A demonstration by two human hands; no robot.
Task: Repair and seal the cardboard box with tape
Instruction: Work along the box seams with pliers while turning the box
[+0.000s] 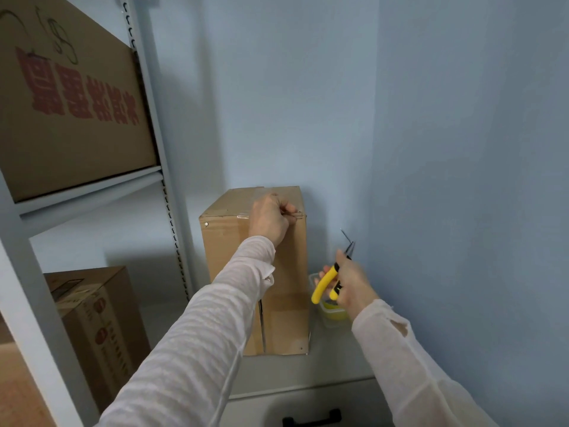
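Observation:
A tall brown cardboard box (228, 241) stands upright on a grey surface against the blue wall. Clear tape runs over its top edge, and a dark slit shows low on its front. My left hand (271, 218) rests at the box's top front edge with its fingers curled; whether it pinches tape there I cannot tell. My right hand (349, 283) is to the right of the box and grips yellow-handled scissors (328, 283), whose thin blades point up towards the wall.
A small clear container with a yellow lid (331, 315) sits right of the box. A white metal shelf post (160, 155) stands at left, with a large printed carton (70, 97) above and another carton (92, 328) below. A dark handle (312, 420) shows at the bottom.

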